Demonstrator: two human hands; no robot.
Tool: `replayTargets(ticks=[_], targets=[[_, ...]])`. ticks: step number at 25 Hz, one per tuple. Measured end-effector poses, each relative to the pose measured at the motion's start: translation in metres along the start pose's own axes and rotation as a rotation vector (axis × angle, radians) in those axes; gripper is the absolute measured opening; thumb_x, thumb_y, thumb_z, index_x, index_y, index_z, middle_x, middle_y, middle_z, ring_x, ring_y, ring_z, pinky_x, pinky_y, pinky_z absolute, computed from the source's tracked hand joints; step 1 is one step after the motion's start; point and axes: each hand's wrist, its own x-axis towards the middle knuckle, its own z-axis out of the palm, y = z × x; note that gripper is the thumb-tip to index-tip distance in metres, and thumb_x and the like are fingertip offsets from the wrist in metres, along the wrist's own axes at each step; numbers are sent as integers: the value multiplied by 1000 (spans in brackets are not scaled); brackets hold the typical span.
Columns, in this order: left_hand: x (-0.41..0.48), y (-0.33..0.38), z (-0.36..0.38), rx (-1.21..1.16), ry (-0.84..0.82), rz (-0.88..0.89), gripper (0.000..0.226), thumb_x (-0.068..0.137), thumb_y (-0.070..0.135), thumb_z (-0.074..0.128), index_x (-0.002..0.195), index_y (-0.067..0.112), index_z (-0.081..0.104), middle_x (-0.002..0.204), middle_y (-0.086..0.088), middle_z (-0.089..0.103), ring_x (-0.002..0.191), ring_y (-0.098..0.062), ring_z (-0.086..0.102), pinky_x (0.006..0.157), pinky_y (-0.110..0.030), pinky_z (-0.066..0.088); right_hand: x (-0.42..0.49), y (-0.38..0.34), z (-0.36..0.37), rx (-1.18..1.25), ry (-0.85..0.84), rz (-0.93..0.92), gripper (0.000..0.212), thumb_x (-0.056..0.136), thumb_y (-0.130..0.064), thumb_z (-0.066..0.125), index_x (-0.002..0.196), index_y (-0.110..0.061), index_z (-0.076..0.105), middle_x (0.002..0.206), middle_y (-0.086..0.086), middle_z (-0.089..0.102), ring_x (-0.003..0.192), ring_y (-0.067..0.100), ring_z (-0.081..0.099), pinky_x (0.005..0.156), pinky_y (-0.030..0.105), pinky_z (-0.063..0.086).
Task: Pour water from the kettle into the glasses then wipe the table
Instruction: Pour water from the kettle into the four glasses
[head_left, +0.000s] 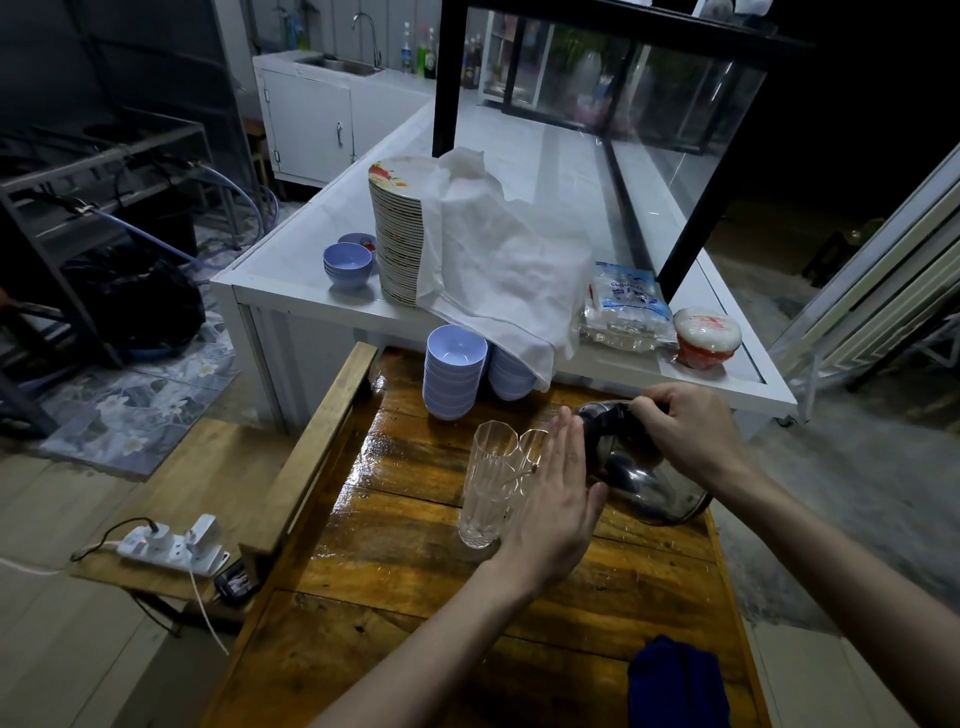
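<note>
A steel kettle (641, 483) with a black top is tipped over toward the left on the wet wooden table (415, 587). My right hand (685, 431) grips its black handle from above. My left hand (558, 499) is flat with fingers straight, pressed against the kettle's side near the spout. Two tall clear glasses stand just left of that hand: the near glass (485, 488) looks empty, and the far glass (532, 447) is partly hidden by my fingers. A dark blue cloth (675, 680) lies at the table's near right edge.
Two stacks of lilac bowls (452, 371) stand at the table's far end. Behind is a white counter (291, 280) with a tall plate stack (397, 228) under a white cloth (498, 260), more bowls and food packets. A power strip (171, 545) lies on the bench to the left.
</note>
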Motion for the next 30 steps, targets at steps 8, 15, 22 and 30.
replayTargets(ticks=[8,15,22,30], targets=[[22,17,0,154,-33,154,59,104,31,28,155,11,6,163,-5,-2,150,-12,-9,122,-26,-6,-35,42,4,429,113,436,35,89,-25,53,62,-6,62,67,20,60,67,34,56,60,44,46],[56,32,12,231,-86,254,62,100,38,15,149,2,28,158,-17,26,149,-26,18,123,-35,9,-49,53,-2,779,231,681,26,94,-14,47,69,-14,55,73,5,55,73,15,53,64,32,43],[65,16,22,103,-122,133,60,105,33,28,155,8,6,164,-8,5,151,-15,-3,123,-32,0,-18,66,-4,457,179,564,31,86,-25,55,64,-7,68,66,16,65,65,26,58,61,40,46],[65,0,22,-27,-167,-17,65,105,33,29,154,15,-9,162,-2,-14,148,-9,-16,118,-20,-10,20,50,-5,55,52,347,34,91,-23,57,63,-10,71,63,9,67,56,15,55,52,26,37]])
